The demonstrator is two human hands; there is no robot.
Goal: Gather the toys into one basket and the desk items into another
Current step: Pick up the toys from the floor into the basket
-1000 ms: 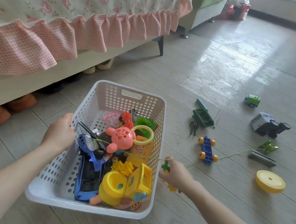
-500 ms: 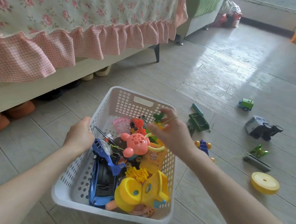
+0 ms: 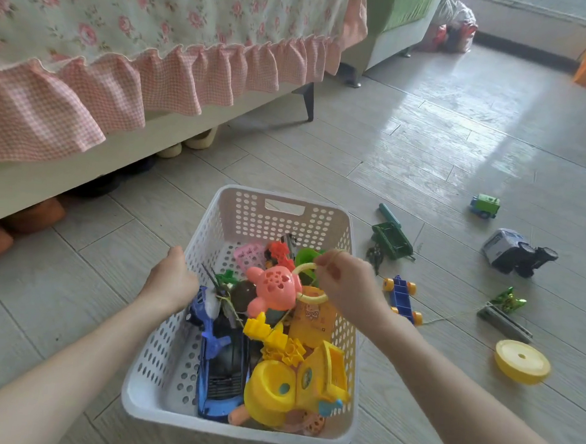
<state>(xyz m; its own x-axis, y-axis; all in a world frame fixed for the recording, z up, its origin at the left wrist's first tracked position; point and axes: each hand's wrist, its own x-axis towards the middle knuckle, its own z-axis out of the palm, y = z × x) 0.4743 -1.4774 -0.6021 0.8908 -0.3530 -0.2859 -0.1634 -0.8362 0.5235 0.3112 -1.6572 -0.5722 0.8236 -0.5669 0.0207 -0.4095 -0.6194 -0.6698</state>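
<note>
A room in a home, viewed looking down at the floor. A bed (image 3: 64, 180) draped in a floral cover with a pink gingham ruffle (image 3: 121, 84) fills the upper left, with slippers (image 3: 186, 143) tucked beneath it. A green upholstered seat (image 3: 396, 18) stands beyond. The floor (image 3: 426, 144) is pale wood-look planks, strewn with plastic toys such as a grey truck (image 3: 516, 251). A white basket (image 3: 238, 421) packed with more toys sits near the bed.

The toys show as a salmon-pink round plastic toy (image 3: 274, 286), a blue toy car (image 3: 222, 372) and a yellow plastic toy (image 3: 274, 392), against a white perforated plastic basket (image 3: 159, 368). The cloth bedspread (image 3: 91, 14) is pale green with pink roses; its frill (image 3: 51, 104) is pink-and-white gingham. The grey plank floor (image 3: 426, 144) carries a yellow plastic disc (image 3: 522, 361) and a thin yellow-green string (image 3: 450, 316).
</note>
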